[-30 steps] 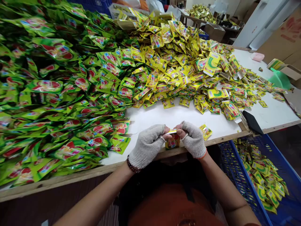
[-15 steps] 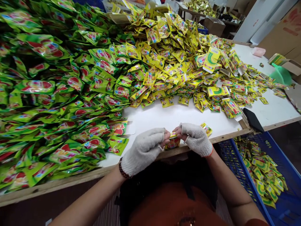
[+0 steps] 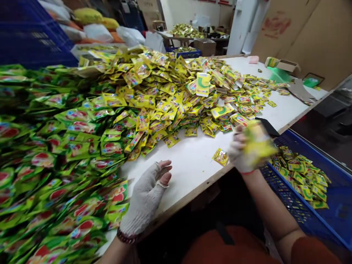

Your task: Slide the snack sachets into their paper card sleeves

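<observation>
My left hand, in a white fingerless glove, hovers over the white table with its thumb apart from the fingers and nothing in it. Green packets with a watermelon print lie just left of it. At the table's front edge, my right hand, also gloved, grips a yellow-and-green packet that is smeared by motion. A single small yellow sachet rests on the table left of that hand. Behind both hands spreads a heap of yellow sachets, with small flat yellow boxes among them.
A blue crate holding yellow packets stands below the table edge at right. A dark flat object lies by that edge. Farther back are a green scoop-like item, an open carton and large cardboard.
My hands have parted: the left is now empty, while the right has swung right and up toward the crate side with the yellow-and-green packet. The view has turned, raising the background.
</observation>
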Motion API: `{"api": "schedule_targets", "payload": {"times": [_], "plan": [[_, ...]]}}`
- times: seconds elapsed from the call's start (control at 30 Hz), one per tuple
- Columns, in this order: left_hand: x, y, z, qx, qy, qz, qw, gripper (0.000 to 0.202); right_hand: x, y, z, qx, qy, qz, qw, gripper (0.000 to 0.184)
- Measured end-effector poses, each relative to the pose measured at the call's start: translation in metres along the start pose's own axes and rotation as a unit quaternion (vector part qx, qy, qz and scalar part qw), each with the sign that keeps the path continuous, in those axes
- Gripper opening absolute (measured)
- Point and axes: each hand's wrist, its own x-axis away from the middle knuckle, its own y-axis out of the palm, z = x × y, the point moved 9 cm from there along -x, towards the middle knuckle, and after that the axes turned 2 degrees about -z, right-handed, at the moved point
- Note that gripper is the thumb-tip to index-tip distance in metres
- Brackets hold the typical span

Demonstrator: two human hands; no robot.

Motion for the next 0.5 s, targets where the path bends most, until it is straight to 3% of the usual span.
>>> {"api": "schedule_targets", "payload": {"times": [0.07,0.13,0.23,0.3,0.33,0.37,0.47,0.5], "plan": [[-0.008,0.000,-0.004,-0.061,-0.006,0.001,0.998,0.053,-0.002,-0.035,-0.029,-0.032,-0.039,0.051,0.997,0.057],[-0.019,0.006,-0.003,-0.113,0.006,-0.012,0.993,0.051,-0.006,-0.046,-0.035,-0.035,-0.028,0.053,0.998,0.053],[-0.041,0.024,0.005,-0.188,0.048,-0.039,0.980,0.049,-0.022,-0.015,-0.009,0.039,0.041,-0.037,0.998,0.045],[-0.058,0.036,0.011,-0.251,0.074,-0.051,0.964,0.048,-0.041,0.017,0.011,0.168,0.044,-0.113,0.978,0.039],[-0.067,0.042,0.012,-0.284,0.079,-0.055,0.954,0.048,-0.052,0.031,0.019,0.262,0.026,-0.143,0.954,0.032],[-0.075,0.047,0.012,-0.316,0.079,-0.056,0.944,0.049,-0.064,0.044,0.027,0.372,0.006,-0.173,0.912,0.025],[-0.091,0.051,0.007,-0.385,0.068,-0.041,0.919,0.046,-0.097,0.066,0.055,0.643,-0.004,-0.230,0.731,0.023],[-0.093,0.049,0.005,-0.403,0.066,-0.029,0.912,0.043,-0.106,0.069,0.064,0.684,0.004,-0.239,0.689,0.026]]}}
